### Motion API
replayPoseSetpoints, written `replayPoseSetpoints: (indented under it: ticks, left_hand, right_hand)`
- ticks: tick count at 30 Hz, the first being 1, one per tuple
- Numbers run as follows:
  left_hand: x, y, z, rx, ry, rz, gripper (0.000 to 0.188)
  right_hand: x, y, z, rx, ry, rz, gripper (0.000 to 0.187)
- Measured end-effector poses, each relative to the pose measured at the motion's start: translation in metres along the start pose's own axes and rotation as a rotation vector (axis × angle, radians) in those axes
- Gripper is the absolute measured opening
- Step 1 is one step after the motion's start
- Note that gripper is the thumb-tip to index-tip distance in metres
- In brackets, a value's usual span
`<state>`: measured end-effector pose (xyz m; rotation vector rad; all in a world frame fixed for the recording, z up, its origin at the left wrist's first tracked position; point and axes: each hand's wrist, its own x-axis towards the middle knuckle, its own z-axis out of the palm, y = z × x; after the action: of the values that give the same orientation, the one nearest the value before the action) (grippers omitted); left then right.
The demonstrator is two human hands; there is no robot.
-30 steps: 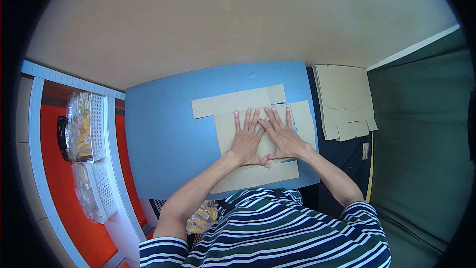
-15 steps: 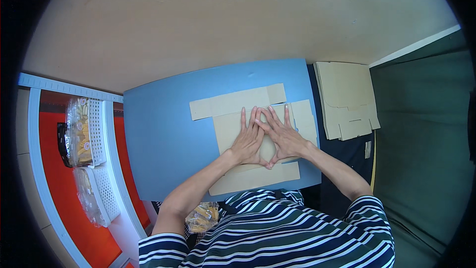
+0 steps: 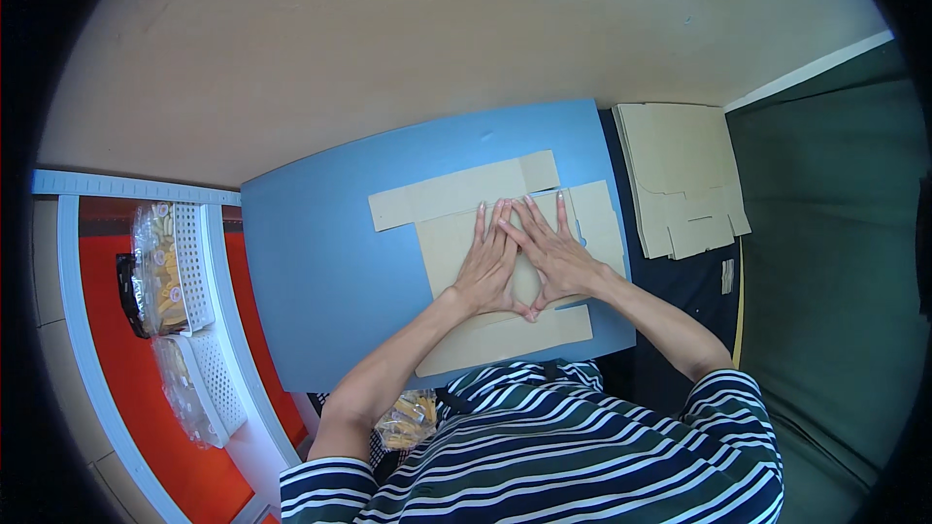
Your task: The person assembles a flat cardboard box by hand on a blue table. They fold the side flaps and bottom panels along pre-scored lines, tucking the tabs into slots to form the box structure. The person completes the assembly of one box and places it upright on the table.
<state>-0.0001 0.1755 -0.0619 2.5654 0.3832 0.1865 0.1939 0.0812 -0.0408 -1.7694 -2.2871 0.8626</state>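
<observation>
An unfolded cardboard box blank [image 3: 449,250] lies flat on a blue board [image 3: 330,272], its long flaps reaching toward the far and near sides. Both palms rest on its middle panel. My left hand [image 3: 485,272] is spread flat, fingers pointing away from me. Beside it, my right hand [image 3: 558,260] lies flat with its fingers apart. The fingertips of the two hands meet at the far side and the thumbs touch at the near side, framing a patch of bare cardboard. Neither hand grasps anything.
Flat cardboard blanks [image 3: 680,165] are stacked at the right, beside a dark green curtain [image 3: 825,252]. White perforated baskets [image 3: 194,267] with bagged yellow pieces stand on a shelf at the left. Another clear bag [image 3: 408,419] of yellow pieces sits below the board's near edge.
The hands keep the same flat pose on the cardboard. The whole view has shifted slightly, with little else changed.
</observation>
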Motion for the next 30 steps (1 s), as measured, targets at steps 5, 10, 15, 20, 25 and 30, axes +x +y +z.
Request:
replayPoseSetpoints:
  ticks: [5,10,15,20,25,30]
  left_hand:
    - [-0.001,0.003,0.001,0.014,-0.04,-0.022,0.176]
    - [-0.001,-0.001,0.006,0.004,-0.026,-0.006,0.177]
    - [-0.002,0.0,0.007,0.019,-0.027,-0.02,0.179]
    - [-0.001,0.004,0.006,0.032,-0.069,-0.069,0.179]
    - [-0.004,0.008,0.005,0.093,-0.12,-0.144,0.176]
    - [-0.003,0.016,0.0,0.155,-0.191,-0.231,0.173]
  right_hand:
    - [0.001,0.0,0.004,0.015,-0.003,0.002,0.178]
    - [0.002,-0.001,0.005,-0.015,-0.019,0.022,0.179]
    - [0.001,0.001,0.009,0.011,0.02,0.002,0.179]
    - [0.0,0.002,0.009,0.026,0.034,-0.009,0.178]
    - [-0.004,0.001,0.006,-0.006,0.041,-0.011,0.176]
    - [-0.002,-0.002,0.001,-0.06,-0.039,0.037,0.175]
